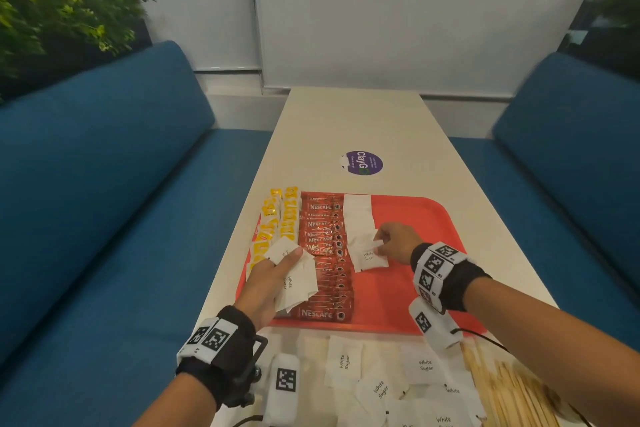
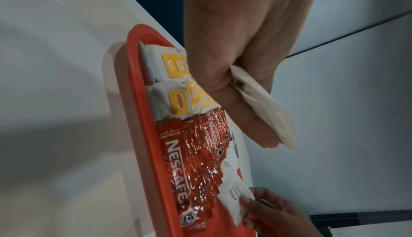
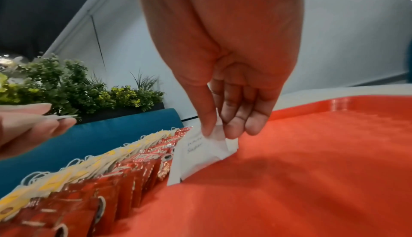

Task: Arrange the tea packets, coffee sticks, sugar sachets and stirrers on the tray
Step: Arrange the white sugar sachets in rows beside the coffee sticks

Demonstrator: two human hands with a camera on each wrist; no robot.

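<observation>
Half the tray [image 1: 415, 284] bare (right side)

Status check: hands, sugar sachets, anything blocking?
Left hand holds a fan of white paper sugar sachets. Right hand pinches one white sachet onto the red plastic tray. Nothing blocking.

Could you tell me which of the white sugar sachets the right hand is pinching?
The white paper sugar sachet at the near end of the row on the red plastic tray, beside the coffee sticks; the right hand pinches its corner.
</observation>
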